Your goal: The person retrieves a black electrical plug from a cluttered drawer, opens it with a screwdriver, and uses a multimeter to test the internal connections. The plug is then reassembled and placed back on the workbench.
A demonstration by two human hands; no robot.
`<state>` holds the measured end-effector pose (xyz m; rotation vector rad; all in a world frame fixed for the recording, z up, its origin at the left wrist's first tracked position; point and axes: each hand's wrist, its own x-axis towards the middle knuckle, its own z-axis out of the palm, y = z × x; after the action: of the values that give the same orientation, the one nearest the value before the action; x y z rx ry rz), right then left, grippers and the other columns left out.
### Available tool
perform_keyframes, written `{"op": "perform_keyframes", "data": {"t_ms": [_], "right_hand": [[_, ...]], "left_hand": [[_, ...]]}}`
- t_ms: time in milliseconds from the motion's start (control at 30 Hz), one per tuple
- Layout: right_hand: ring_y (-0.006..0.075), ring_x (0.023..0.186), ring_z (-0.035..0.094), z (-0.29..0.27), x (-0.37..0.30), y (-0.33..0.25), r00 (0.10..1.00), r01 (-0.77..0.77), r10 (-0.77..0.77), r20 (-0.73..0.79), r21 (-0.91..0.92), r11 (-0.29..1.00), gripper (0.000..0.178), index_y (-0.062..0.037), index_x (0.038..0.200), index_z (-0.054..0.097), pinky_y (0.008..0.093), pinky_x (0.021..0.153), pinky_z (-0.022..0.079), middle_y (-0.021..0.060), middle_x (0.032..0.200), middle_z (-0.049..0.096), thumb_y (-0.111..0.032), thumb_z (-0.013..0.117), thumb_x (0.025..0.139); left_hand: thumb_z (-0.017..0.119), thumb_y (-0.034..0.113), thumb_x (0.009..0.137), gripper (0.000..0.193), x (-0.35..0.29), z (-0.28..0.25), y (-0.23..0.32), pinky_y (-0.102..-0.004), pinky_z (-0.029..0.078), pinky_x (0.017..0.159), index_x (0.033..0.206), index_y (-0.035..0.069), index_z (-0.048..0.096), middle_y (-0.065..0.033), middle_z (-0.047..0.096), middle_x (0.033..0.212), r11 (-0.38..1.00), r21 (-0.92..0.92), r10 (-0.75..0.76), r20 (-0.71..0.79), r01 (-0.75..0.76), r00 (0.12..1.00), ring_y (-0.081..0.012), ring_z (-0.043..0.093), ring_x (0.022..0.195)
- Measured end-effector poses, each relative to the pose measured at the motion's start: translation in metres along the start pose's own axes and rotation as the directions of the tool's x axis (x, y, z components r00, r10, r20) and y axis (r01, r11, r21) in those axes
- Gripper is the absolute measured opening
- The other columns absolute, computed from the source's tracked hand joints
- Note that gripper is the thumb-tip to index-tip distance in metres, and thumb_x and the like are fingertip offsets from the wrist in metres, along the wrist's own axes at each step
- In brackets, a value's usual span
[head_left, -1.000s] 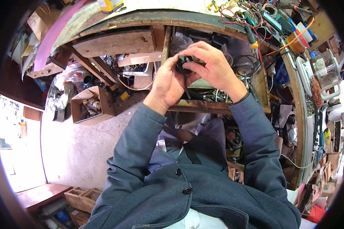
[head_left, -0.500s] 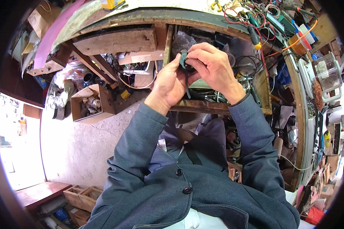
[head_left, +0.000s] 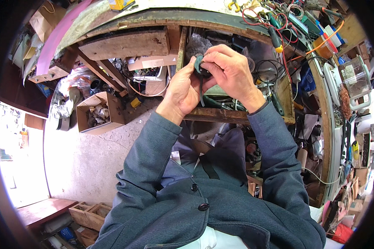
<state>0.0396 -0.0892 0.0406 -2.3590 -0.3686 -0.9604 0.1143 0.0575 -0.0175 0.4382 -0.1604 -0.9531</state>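
Above an open wooden drawer (head_left: 220, 116), my two hands meet around a small dark green rounded piece (head_left: 198, 63). A narrow dark strip (head_left: 201, 89) hangs down from it; I cannot make out its exact kind. My left hand (head_left: 180, 94) holds the piece from the left, thumb up against its side. My right hand (head_left: 233, 71) pinches at its right side with bent fingers, which hide part of it. Below the hands, in the drawer, lie several dark-handled tools (head_left: 212, 102), a crumpled clear plastic bag (head_left: 198, 43) and black cable loops (head_left: 266, 71).
The workbench edge (head_left: 141, 25) curves behind the drawer. On the bench at right are red test leads and a yellow-tipped tool (head_left: 275, 39). A cardboard box (head_left: 99, 114) of parts stands on the floor at left. A clear plastic container (head_left: 355, 79) sits far right.
The green piece has turned slightly between my fingers, and more of its rounded face shows. The hanging strip has shifted a little. Both hands stay in nearly the same place.
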Motion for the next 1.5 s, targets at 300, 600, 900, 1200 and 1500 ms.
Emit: {"op": "perform_keyframes", "data": {"t_ms": [300,600,900,1200,1500], "right_hand": [[0.0284,0.079,0.075,-0.002,0.005,0.000,0.999,-0.044,0.044,0.003,0.063,0.997,0.012,-0.0006,0.097,0.074,0.0343,0.068,0.060,0.0121,0.097,0.073,-0.003,0.080,0.087],[0.0268,0.078,0.075,-0.006,0.005,-0.001,0.999,-0.019,0.020,-0.044,0.031,0.999,0.011,-0.0001,0.098,0.073,0.0331,0.067,0.061,0.0121,0.098,0.072,-0.001,0.078,0.088],[0.0191,0.074,0.075,-0.013,0.012,0.004,0.999,0.012,-0.011,-0.046,0.031,0.999,0.009,0.0017,0.097,0.072,0.0282,0.060,0.060,0.0103,0.097,0.072,0.002,0.077,0.089],[0.0221,0.083,0.073,-0.038,0.022,0.008,0.996,-0.022,0.020,-0.081,-0.024,0.999,0.013,-0.0001,0.094,0.073,0.0309,0.073,0.059,0.0086,0.094,0.074,0.002,0.080,0.084],[0.0200,0.080,0.072,-0.042,0.026,0.018,0.997,-0.027,0.023,-0.079,-0.058,0.998,0.012,-0.0004,0.095,0.073,0.0301,0.073,0.057,0.0075,0.092,0.074,0.000,0.081,0.086]], "left_hand": [[0.046,0.030,0.115,0.031,-0.004,0.008,0.004,-0.0440,0.062,0.099,0.128,0.007,0.061,-0.0043,0.069,0.122,0.999,-0.041,-0.002,0.027,0.003,1.000,-0.0189,0.068,0.113],[0.055,0.032,0.112,0.028,-0.003,0.011,0.002,-0.0410,0.063,0.096,0.122,0.008,0.066,-0.0050,0.072,0.114,0.998,-0.062,0.025,-0.038,-0.028,0.999,-0.0182,0.070,0.106],[0.047,0.031,0.115,0.035,-0.002,0.011,0.002,-0.0429,0.061,0.103,0.132,0.002,0.057,-0.0106,0.069,0.126,0.993,-0.118,0.027,0.022,-0.024,0.999,-0.0240,0.069,0.115],[0.046,0.035,0.115,0.044,-0.006,0.020,0.003,-0.0429,0.062,0.103,0.127,-0.006,0.059,-0.0204,0.068,0.120,0.997,-0.075,-0.022,-0.064,0.017,0.998,-0.0377,0.070,0.114],[0.046,0.033,0.115,0.043,-0.005,0.016,0.002,-0.0456,0.061,0.103,0.124,-0.006,0.060,-0.0218,0.068,0.118,0.995,-0.096,-0.006,-0.055,0.001,0.998,-0.0367,0.069,0.115]]}}
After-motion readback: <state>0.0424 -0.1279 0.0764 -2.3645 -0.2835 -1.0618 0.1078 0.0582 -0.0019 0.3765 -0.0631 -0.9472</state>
